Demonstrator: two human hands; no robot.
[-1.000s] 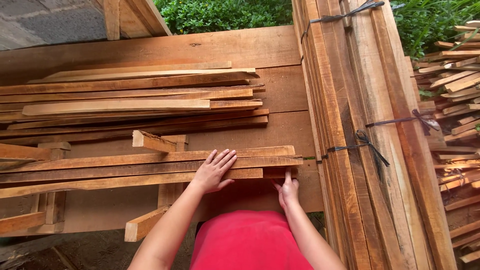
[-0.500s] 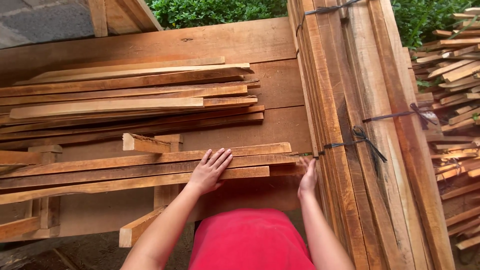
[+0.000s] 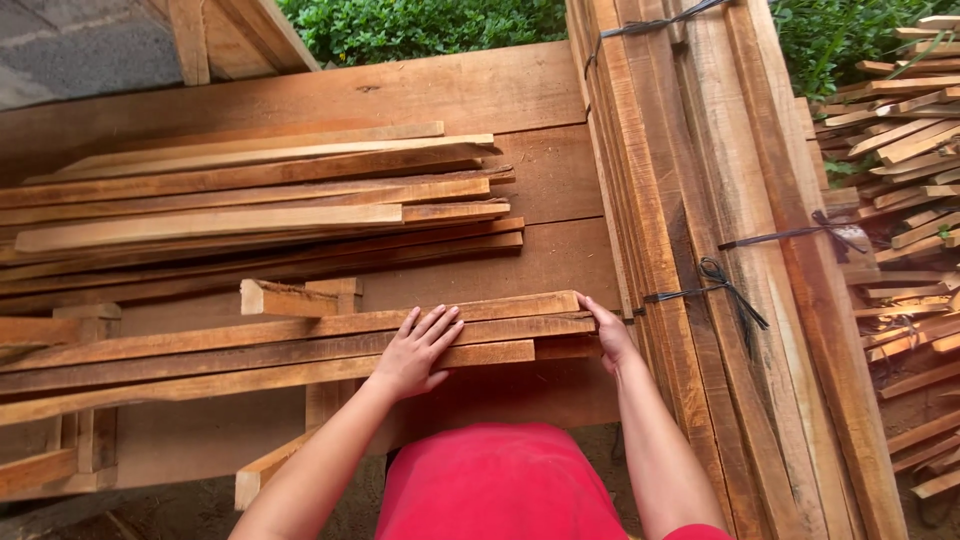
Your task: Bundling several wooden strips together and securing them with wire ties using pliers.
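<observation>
My left hand lies flat, fingers spread, on a small stack of long thin wooden slats that runs left to right across a wooden jig on the workbench. My right hand presses against the right-hand ends of those slats, fingers extended along the end faces. Neither hand grips anything. My red shirt fills the bottom middle.
A larger loose pile of slats lies further back on the bench. Tied bundles of long boards run front to back on the right, bound with dark cord. More scattered slats lie far right. Green shrubs are behind.
My right hand moved up from the near edge of the stack to its right end and now pushes on the slat ends. The left hand stayed flat on top.
</observation>
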